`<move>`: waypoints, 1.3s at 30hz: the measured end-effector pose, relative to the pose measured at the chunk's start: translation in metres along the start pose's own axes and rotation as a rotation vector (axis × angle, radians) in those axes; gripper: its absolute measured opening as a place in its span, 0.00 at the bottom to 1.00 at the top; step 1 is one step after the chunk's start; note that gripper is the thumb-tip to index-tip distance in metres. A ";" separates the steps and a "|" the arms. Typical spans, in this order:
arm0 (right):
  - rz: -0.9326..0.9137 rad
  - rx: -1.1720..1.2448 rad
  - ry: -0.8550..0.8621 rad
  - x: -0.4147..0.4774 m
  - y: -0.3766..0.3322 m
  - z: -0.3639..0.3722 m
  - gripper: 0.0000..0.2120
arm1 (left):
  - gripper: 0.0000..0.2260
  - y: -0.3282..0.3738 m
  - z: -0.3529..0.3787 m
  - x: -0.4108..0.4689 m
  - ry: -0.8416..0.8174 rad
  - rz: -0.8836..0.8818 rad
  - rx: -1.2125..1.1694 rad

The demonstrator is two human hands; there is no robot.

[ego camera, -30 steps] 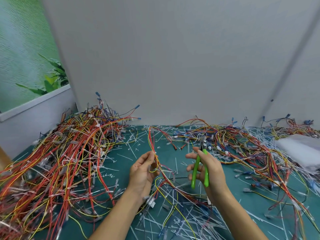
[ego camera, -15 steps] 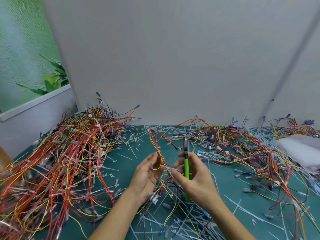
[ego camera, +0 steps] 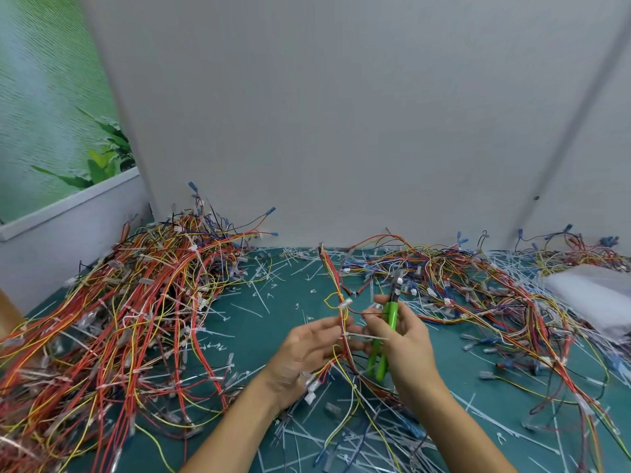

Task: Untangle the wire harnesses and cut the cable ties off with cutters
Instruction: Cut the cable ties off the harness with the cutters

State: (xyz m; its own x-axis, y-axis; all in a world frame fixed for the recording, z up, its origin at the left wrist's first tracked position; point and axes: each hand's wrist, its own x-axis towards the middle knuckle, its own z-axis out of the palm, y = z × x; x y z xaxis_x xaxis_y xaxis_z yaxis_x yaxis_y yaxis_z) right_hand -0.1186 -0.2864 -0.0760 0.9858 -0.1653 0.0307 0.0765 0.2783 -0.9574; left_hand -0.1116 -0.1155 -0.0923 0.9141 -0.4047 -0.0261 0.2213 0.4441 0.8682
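Head view: the left hand [ego camera: 307,349] pinches a red-and-yellow wire harness [ego camera: 342,322] between thumb and half-curled fingers, holding it upright over the green mat [ego camera: 273,322]. A white cable tie [ego camera: 367,336] crosses this harness, its tail sticking out to the right. Just right of the harness, the right hand [ego camera: 408,343] is wrapped round the green-handled cutters [ego camera: 392,319]; their nose points up and away, and the handles are slightly parted below the palm. Well left of the harness lies a big heap of harnesses [ego camera: 136,319]; right of it spreads a looser tangle [ego camera: 485,295]. Cut ties [ego camera: 249,308] litter the mat around the harness. Far right of it sits a white bag [ego camera: 594,298].
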 end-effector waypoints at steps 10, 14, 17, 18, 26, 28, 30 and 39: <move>-0.274 -0.529 0.071 -0.002 0.001 -0.006 0.18 | 0.09 -0.004 0.006 0.002 0.164 -0.005 0.005; -0.503 -0.686 0.082 -0.006 0.000 -0.004 0.17 | 0.08 -0.005 0.003 0.005 0.219 0.038 -0.027; -0.595 -0.669 0.028 -0.011 -0.002 -0.002 0.17 | 0.07 -0.006 0.001 0.007 0.262 0.066 -0.021; -0.591 -0.650 -0.023 -0.013 -0.003 -0.002 0.17 | 0.06 -0.007 0.001 0.008 0.270 0.074 -0.024; -0.523 -0.675 -0.283 -0.020 0.003 0.002 0.12 | 0.09 -0.010 -0.003 0.011 0.263 0.098 -0.070; -0.484 -0.659 -0.250 -0.018 0.005 0.003 0.11 | 0.09 -0.010 -0.004 0.011 0.270 0.107 -0.062; -0.431 -0.650 -0.208 -0.015 0.008 0.003 0.09 | 0.09 -0.011 -0.005 0.011 0.256 0.107 -0.045; -0.311 -0.635 -0.208 -0.008 0.016 0.001 0.08 | 0.09 -0.013 -0.003 0.011 0.216 0.126 0.007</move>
State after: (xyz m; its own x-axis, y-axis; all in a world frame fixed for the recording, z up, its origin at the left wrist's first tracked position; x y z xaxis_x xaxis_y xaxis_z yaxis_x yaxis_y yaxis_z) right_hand -0.1250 -0.2800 -0.0914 0.9455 0.0527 0.3212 0.3178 -0.3638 -0.8756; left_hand -0.1037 -0.1230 -0.1060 0.9859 -0.1660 -0.0222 0.0995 0.4744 0.8747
